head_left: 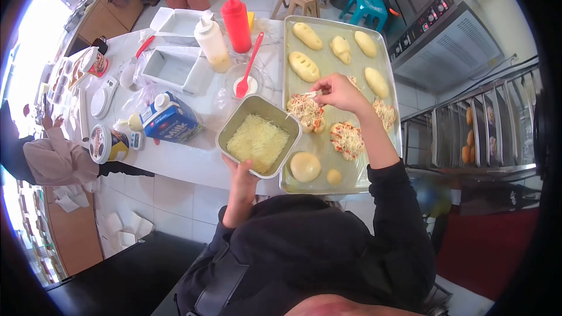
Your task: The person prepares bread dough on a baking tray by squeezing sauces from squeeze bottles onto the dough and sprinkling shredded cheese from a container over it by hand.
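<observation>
My left hand (240,186) grips a square metal pan (276,111) by its near side, tilted toward me. Shredded cheese (257,140) covers the pan's bottom. Fingertips of my right hand (341,93) are pinched on a little shredded cheese just above a topped bun (303,111). This bun sits on a large baking tray (351,172). Other buns with red sauce and pale shreds, such as one topped bun (347,140), lie around it; one is partly hidden behind my right hand. A plain round bun (305,167) and a small dough ball (333,177) are nearest me.
Several plain shaped doughs (304,67) fill the tray's far part. On the table stand a milk carton (172,118), a red squeeze bottle (236,26), a white squeeze bottle (212,44) and a bowl with a red spatula (250,65). A tray rack (474,129) is at right. Other people stand nearby.
</observation>
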The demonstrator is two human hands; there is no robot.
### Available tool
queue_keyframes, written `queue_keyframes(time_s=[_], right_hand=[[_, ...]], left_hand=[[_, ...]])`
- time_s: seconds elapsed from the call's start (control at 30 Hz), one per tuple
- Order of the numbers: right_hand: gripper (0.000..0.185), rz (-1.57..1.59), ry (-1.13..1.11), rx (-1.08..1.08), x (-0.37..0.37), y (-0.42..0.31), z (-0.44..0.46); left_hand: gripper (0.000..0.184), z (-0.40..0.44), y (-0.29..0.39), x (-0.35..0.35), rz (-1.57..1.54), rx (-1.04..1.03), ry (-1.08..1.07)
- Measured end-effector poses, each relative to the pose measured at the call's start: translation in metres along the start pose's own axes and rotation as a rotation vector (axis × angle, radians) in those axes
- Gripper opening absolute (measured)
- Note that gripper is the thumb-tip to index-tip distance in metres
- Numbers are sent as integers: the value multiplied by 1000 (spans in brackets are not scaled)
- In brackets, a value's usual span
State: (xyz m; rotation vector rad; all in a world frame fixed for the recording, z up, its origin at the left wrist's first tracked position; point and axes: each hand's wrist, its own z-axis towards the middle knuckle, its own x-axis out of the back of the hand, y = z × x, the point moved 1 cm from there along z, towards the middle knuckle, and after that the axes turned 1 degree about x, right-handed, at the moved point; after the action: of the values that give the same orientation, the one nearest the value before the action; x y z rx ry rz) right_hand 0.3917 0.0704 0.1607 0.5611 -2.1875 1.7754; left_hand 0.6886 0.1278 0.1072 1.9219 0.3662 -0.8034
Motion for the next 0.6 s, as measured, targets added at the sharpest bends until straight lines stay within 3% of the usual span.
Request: queue_keyframes(time_s=[0.17,0.27,0.37,0.6], right_hand=[[24,-487,108,-155,-20,58,19],[22,-468,235,-42,-31,76,30],[20,-527,273,-70,-36,64,35],[17,-370,148,-85,-49,46,49]], left_hand=[[76,-2,9,-2,-32,-18,91],[75,-1,11,1,-30,-24,96],[73,-1,12,3,-22,-29,103],[72,-2,15,1,-29,-20,109]])
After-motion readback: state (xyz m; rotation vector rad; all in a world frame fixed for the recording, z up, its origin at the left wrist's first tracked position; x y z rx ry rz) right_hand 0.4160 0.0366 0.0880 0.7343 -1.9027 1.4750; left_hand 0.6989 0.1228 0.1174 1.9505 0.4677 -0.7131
